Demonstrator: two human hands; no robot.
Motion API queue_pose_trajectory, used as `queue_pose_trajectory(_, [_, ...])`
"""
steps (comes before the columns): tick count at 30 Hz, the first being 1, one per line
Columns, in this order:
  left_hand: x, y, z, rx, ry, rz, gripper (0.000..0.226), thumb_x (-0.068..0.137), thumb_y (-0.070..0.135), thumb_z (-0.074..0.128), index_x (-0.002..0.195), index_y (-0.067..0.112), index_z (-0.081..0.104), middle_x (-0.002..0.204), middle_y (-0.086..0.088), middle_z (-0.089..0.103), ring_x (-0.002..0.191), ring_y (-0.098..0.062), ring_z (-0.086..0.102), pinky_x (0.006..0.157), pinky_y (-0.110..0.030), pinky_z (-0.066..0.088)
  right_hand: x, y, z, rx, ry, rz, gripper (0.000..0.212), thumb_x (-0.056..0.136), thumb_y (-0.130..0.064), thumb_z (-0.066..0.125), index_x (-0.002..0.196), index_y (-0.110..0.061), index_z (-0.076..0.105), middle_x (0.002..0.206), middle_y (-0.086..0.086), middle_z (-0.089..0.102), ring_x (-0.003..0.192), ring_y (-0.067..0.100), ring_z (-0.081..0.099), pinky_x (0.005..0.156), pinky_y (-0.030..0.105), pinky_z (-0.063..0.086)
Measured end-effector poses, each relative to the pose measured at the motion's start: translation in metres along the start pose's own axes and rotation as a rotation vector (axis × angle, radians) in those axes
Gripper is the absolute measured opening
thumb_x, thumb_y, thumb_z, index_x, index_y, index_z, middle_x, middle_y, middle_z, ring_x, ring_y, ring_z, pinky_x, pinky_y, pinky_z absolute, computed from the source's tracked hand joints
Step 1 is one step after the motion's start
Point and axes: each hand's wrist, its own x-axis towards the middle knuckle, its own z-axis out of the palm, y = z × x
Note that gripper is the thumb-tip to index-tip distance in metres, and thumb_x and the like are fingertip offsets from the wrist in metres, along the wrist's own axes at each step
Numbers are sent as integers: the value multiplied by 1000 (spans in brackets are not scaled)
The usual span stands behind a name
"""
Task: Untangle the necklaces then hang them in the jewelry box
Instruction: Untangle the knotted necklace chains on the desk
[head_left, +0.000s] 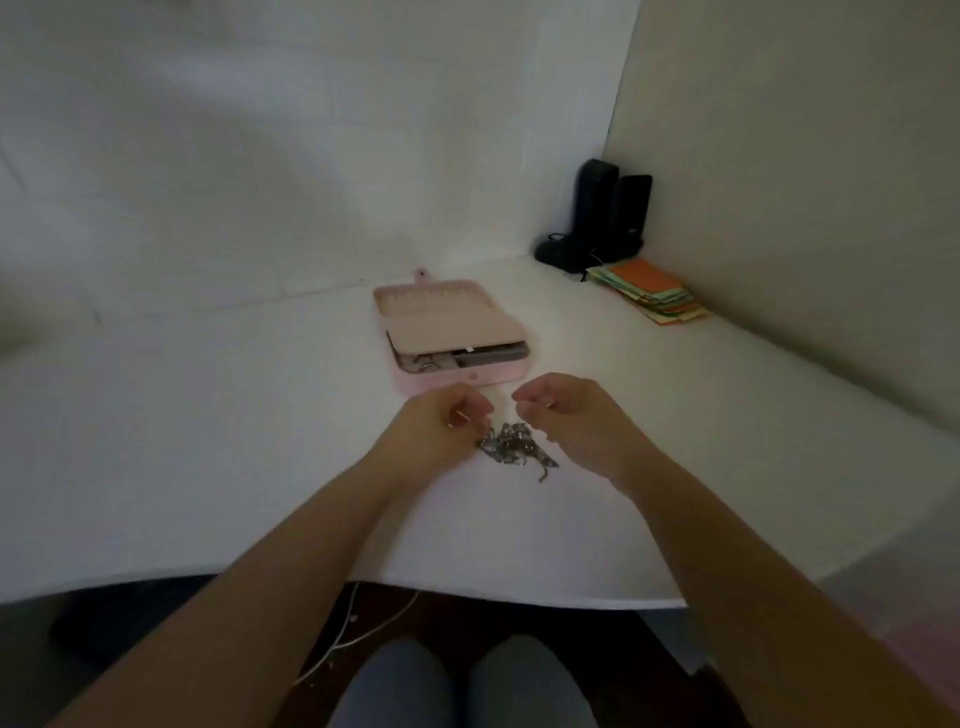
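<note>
A tangled heap of silver necklaces (514, 448) lies on the white table (260, 441) between my hands. My left hand (441, 426) rests at the heap's left edge, fingers curled and pinching a bit of chain. My right hand (566, 415) hovers just right of the heap, fingers curled loosely; whether it touches a chain is unclear. Behind the heap sits a pink jewelry box (447, 332), lying flat with its lid laid back and a beige inner tray partly covering the compartments.
Two black speakers (610, 213) with a dark cable stand in the far right corner. A stack of coloured paper (652, 293) lies beside them. White walls close the back and right. My knees and a white cord show below the table's front edge.
</note>
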Motion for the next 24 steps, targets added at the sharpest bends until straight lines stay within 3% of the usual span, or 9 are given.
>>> queue_pose_trajectory(3, [2, 2, 3, 231, -167, 3, 20, 78, 31, 68, 92, 19, 62, 86, 9, 62, 71, -2, 54, 64, -13, 42, 1, -1, -6, -217, -48, -28, 11, 85, -24, 61, 95, -23, 65, 92, -3, 62, 75, 8, 57, 61, 12, 42])
queue_pose_trajectory(5, [11, 1, 8, 308, -239, 56, 29, 71, 36, 74, 92, 18, 64, 84, 7, 63, 69, -4, 55, 63, -17, 42, 7, 2, -11, -358, -142, -14, 19, 85, -29, 62, 103, -25, 64, 98, -4, 61, 78, 5, 55, 66, 14, 41])
queue_pose_trajectory(10, [56, 14, 0, 360, -530, 25, 11, 74, 25, 73, 83, 24, 68, 77, 13, 65, 74, -6, 60, 74, -17, 45, 31, 6, -27, -515, -415, -8, 35, 79, -41, 67, 109, -25, 63, 95, -9, 59, 81, 4, 54, 68, 17, 39])
queue_pose_trajectory(13, [74, 12, -4, 153, -646, -15, 8, 75, 18, 73, 79, 23, 69, 73, 9, 67, 67, -2, 60, 65, -15, 46, 40, 10, -28, -485, -425, -39, 29, 73, -42, 72, 92, -21, 66, 83, -10, 58, 72, 4, 53, 63, 17, 39])
queue_pose_trajectory(18, [78, -4, -1, -304, -538, -30, 11, 81, 8, 64, 80, 16, 70, 73, 3, 72, 70, -9, 66, 66, -20, 53, 38, 30, -21, -274, -293, -188, 16, 80, -32, 68, 66, -26, 60, 65, -8, 55, 60, 0, 49, 56, 13, 37])
queue_pose_trajectory(21, [75, -6, 6, -513, -517, -51, 9, 77, 15, 64, 77, 19, 72, 79, -5, 72, 73, -16, 68, 69, -27, 55, 40, 31, -31, -118, -273, -151, 14, 81, -26, 66, 67, -30, 63, 57, -14, 59, 55, -3, 51, 53, 10, 36])
queue_pose_trajectory(24, [74, -6, 11, -588, -497, -82, 10, 72, 16, 64, 71, 20, 72, 76, -2, 71, 71, -12, 67, 69, -23, 54, 39, 31, -34, 86, -290, -100, 14, 81, -19, 66, 68, -25, 67, 54, -14, 59, 53, 0, 50, 55, 15, 36])
